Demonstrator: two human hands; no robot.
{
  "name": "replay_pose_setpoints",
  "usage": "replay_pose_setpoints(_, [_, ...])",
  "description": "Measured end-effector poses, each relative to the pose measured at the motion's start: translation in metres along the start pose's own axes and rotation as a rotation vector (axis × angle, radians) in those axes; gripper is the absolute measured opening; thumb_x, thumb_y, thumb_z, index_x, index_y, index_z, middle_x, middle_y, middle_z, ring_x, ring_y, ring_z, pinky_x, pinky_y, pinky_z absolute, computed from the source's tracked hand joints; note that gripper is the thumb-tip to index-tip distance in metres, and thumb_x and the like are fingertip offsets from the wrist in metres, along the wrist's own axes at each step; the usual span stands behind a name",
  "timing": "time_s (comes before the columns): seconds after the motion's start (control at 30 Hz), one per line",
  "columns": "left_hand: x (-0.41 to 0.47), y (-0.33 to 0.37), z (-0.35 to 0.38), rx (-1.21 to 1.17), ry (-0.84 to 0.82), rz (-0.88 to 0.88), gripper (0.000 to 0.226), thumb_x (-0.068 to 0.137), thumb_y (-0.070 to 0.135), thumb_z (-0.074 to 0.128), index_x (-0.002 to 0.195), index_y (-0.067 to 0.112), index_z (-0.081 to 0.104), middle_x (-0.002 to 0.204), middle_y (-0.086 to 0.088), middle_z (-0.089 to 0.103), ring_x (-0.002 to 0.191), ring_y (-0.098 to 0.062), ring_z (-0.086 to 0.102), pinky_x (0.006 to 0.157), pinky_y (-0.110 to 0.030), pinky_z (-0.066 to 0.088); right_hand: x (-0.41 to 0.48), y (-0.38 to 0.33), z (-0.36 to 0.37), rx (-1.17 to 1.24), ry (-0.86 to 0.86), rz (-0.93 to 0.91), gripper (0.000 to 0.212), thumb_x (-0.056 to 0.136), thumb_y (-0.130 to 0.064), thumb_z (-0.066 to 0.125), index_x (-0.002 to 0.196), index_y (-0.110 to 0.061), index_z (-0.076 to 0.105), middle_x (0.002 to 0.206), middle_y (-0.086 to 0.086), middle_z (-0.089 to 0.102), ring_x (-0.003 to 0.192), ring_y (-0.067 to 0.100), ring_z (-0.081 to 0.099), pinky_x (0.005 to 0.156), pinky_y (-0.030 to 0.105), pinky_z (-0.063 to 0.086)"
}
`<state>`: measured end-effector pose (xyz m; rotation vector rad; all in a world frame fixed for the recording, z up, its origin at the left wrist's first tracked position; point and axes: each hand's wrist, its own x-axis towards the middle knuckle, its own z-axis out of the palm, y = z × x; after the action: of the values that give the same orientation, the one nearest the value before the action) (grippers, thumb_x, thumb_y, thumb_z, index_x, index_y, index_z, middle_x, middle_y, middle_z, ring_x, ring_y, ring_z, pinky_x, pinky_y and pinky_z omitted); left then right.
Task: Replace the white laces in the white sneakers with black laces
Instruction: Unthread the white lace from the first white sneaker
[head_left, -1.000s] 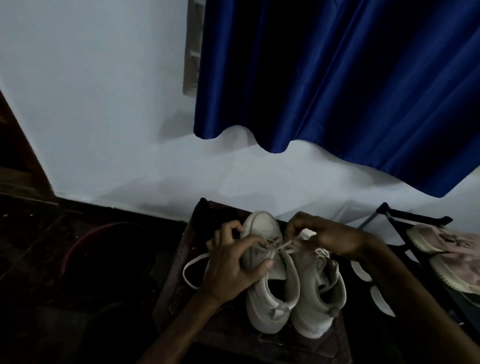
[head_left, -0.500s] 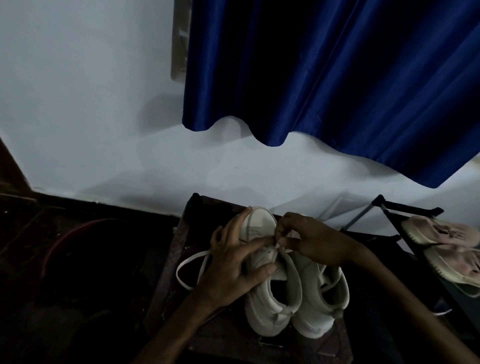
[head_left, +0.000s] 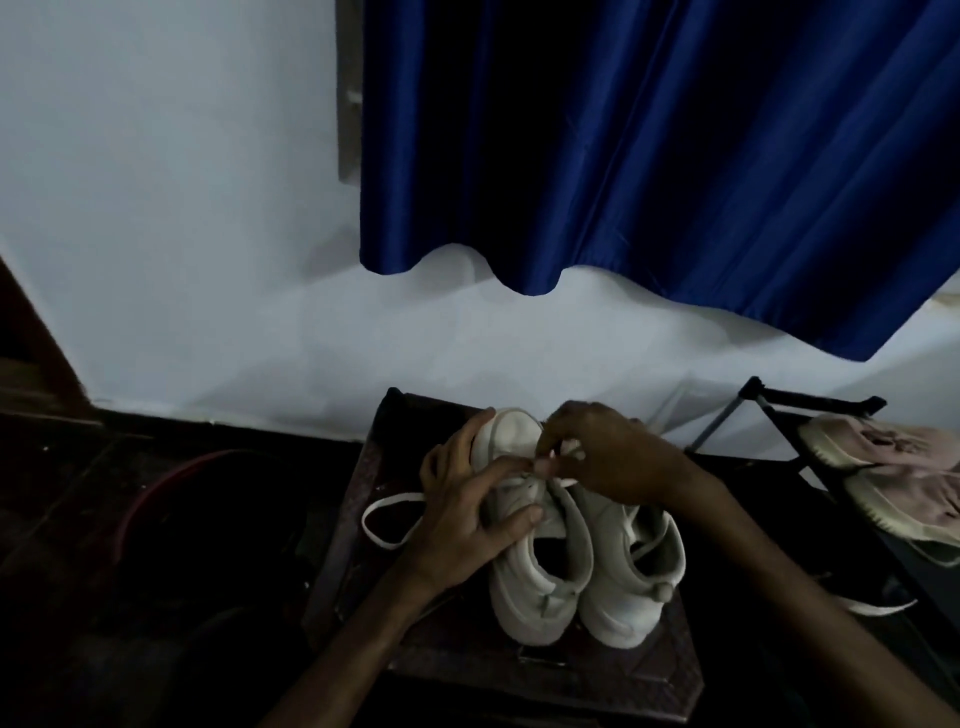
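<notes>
On a dark wooden stool (head_left: 524, 675) set against a white wall (head_left: 156, 218), a pair of white sneakers is standing side by side with heels toward the camera and toes toward the wall, the left sneaker (head_left: 535, 566) touching the right sneaker (head_left: 631, 587). A person's left hand (head_left: 465, 517) is gripping the left sneaker's forefoot, its fingers curling round the outer side and over the toe while the thumb is pressing on the upper beside the tongue. The right hand (head_left: 610, 457) is reaching over the right sneaker's toe and pinching the white lace (head_left: 395, 501) between closed fingertips at the front eyelets of the left sneaker, where the dim light is hiding how the lace is threaded. A slack loop of the same lace is trailing out from under the left hand and lying on the stool top. A deep blue curtain (head_left: 649, 156) is hanging above against the wall. To the right, a black metal rack (head_left: 769, 400) is carrying a pair of pinkish sneakers (head_left: 883, 447), well apart from the stool.
</notes>
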<state>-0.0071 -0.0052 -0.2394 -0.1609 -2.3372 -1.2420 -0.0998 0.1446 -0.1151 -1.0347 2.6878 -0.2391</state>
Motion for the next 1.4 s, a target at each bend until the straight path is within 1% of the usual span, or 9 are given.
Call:
replay_pose_setpoints(0.27, [0.002, -0.002, 0.001, -0.011, 0.016, 0.013, 0.044, 0.081, 0.071, 0.05, 0.116, 0.046, 0.061, 0.158, 0.011, 0.018, 0.147, -0.01, 0.014, 0.111, -0.058, 0.021, 0.01, 0.0, -0.002, -0.182, -0.062, -0.002, 0.012, 0.093, -0.034, 0.059, 0.096, -0.023, 0.063, 0.105, -0.011, 0.049, 0.103, 0.009, 0.049, 0.089, 0.038, 0.036])
replay_pose_setpoints(0.37, [0.002, -0.001, 0.001, -0.005, 0.018, 0.021, 0.042, 0.081, 0.069, 0.051, 0.116, 0.048, 0.06, 0.157, 0.01, 0.019, 0.146, -0.01, 0.015, 0.11, -0.059, 0.02, 0.001, 0.022, -0.015, -0.021, -0.078, -0.04, 0.01, 0.097, -0.029, 0.055, 0.091, -0.022, 0.06, 0.101, -0.009, 0.05, 0.094, 0.007, 0.05, 0.088, 0.034, 0.041])
replay_pose_setpoints(0.5, [0.003, -0.001, 0.001, 0.021, 0.024, 0.018, 0.04, 0.079, 0.066, 0.054, 0.112, 0.045, 0.065, 0.157, 0.008, 0.021, 0.146, -0.011, 0.018, 0.109, -0.06, 0.02, -0.016, 0.053, -0.049, 0.167, 0.122, -0.001, 0.022, 0.094, -0.015, 0.059, 0.078, -0.03, 0.055, 0.096, -0.003, 0.057, 0.091, 0.013, 0.057, 0.086, 0.031, 0.044])
replay_pose_setpoints(0.67, [0.002, -0.005, 0.0, 0.021, 0.046, 0.047, 0.041, 0.081, 0.067, 0.054, 0.114, 0.045, 0.064, 0.157, 0.007, 0.023, 0.145, -0.013, 0.021, 0.108, -0.059, 0.024, -0.012, 0.031, -0.032, 0.006, 0.064, -0.068, 0.004, 0.089, -0.042, 0.062, 0.091, -0.039, 0.062, 0.108, -0.013, 0.053, 0.101, 0.004, 0.054, 0.088, 0.03, 0.046])
replay_pose_setpoints(0.8, [0.003, -0.005, 0.004, 0.031, 0.05, 0.029, 0.044, 0.081, 0.072, 0.049, 0.112, 0.045, 0.064, 0.157, 0.007, 0.023, 0.145, -0.012, 0.02, 0.106, -0.06, 0.026, 0.0, 0.002, -0.005, -0.227, -0.013, -0.091, 0.017, 0.089, -0.043, 0.061, 0.098, -0.029, 0.066, 0.113, -0.012, 0.054, 0.107, 0.008, 0.052, 0.088, 0.034, 0.037])
replay_pose_setpoints(0.93, [0.002, -0.003, 0.004, 0.025, 0.057, 0.035, 0.044, 0.082, 0.072, 0.049, 0.114, 0.046, 0.063, 0.157, 0.007, 0.025, 0.145, -0.013, 0.021, 0.106, -0.06, 0.026, -0.002, 0.008, -0.003, -0.279, 0.08, -0.162, 0.003, 0.089, -0.031, 0.062, 0.087, -0.029, 0.064, 0.104, -0.013, 0.054, 0.101, 0.01, 0.055, 0.09, 0.038, 0.042])
replay_pose_setpoints(1.1, [0.003, -0.001, 0.001, 0.018, 0.054, 0.041, 0.039, 0.08, 0.065, 0.055, 0.112, 0.044, 0.064, 0.155, 0.008, 0.025, 0.144, -0.012, 0.024, 0.105, -0.059, 0.026, -0.021, 0.061, -0.038, -0.144, 0.396, 0.156, 0.009, 0.087, -0.028, 0.068, 0.078, -0.029, 0.066, 0.1, -0.016, 0.054, 0.091, 0.01, 0.057, 0.083, 0.041, 0.047])
replay_pose_setpoints(1.27, [0.002, -0.002, 0.002, 0.011, 0.048, 0.04, 0.041, 0.08, 0.066, 0.054, 0.112, 0.043, 0.065, 0.156, 0.008, 0.025, 0.144, -0.012, 0.022, 0.106, -0.059, 0.025, -0.016, 0.036, -0.008, -0.045, 0.154, -0.051, 0.022, 0.085, -0.049, 0.062, 0.102, -0.036, 0.066, 0.127, -0.013, 0.05, 0.114, 0.009, 0.054, 0.093, 0.037, 0.047])
replay_pose_setpoints(1.4, [0.002, -0.002, 0.003, 0.006, 0.044, 0.02, 0.041, 0.08, 0.069, 0.052, 0.112, 0.044, 0.062, 0.156, 0.009, 0.023, 0.145, -0.009, 0.019, 0.107, -0.058, 0.024, 0.001, 0.009, 0.002, -0.1, 0.004, -0.081, 0.014, 0.087, -0.044, 0.061, 0.095, -0.034, 0.067, 0.113, -0.013, 0.056, 0.107, 0.009, 0.053, 0.093, 0.039, 0.044])
